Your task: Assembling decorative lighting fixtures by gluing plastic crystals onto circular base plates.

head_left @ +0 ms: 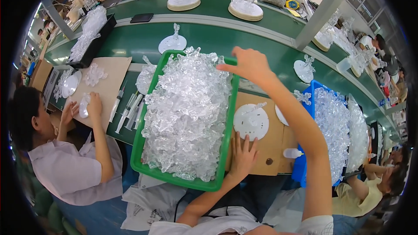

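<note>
My right hand (254, 66) is over the far right corner of a green plastic bin (188, 185), thumb and fingers apart, with nothing visible between them. The bin is heaped with clear plastic pieces (185, 113). On the cardboard to the bin's right lies a white round disc (251, 123) with small holes; a clear piece stands out from its far side. My left hand (244, 154) rests at the disc's near edge, fingers spread and fingertips against or just beside it. Part of its palm lies on the cardboard (265, 159).
A small bottle (292, 153) stands right of the cardboard, before a blue bin (308, 117) of clear pieces. Syringes (128, 111) lie left of the green bin. At the left a co-worker (78, 156) handles a white disc. Discs with clear pieces (173, 43) sit on the green belt.
</note>
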A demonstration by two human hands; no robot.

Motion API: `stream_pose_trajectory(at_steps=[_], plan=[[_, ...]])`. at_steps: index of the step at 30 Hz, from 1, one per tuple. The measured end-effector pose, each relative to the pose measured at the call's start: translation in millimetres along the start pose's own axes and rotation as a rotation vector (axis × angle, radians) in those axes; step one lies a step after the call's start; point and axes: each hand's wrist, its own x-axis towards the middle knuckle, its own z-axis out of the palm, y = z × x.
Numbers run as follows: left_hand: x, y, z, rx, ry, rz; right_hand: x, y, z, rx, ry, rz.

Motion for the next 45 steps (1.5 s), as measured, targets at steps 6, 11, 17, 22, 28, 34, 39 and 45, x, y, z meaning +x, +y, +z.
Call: stream_pose_trajectory(at_steps=[6, 11, 17, 22, 28, 34, 39, 45], plan=[[1, 3, 0, 0.012, -0.022, 0.015, 3, 9, 14, 0.252, 0.015, -0.093], [-6, -9, -7, 0.021, 0.003, 0.014, -115, -2, -40, 0.812, 0.129, 0.089], [-12, -5, 0, -0.126, 0.047, 0.025, -226, 4, 51, 1.106, 0.192, 0.58], [-21, -10, 2, -0.025, 0.052, 0.109, -212, -8, 90, 0.967, 0.163, 0.653], [-22, -9, -1, 0.015, -0.009, 0.154, -199, -17, 96, 0.645, 0.154, 0.582], [-20, -8, -3, -0.059, -0.005, 0.124, -202, -26, 103, 0.415, 0.218, 0.463], [-18, -8, -6, 0.027, -0.011, 0.135, -197, -19, 102, 0.245, 0.16, 0.365], [-18, -8, -1, 0.035, 0.006, 0.1, -190, -7, 96, 0.345, 0.054, 0.44]])
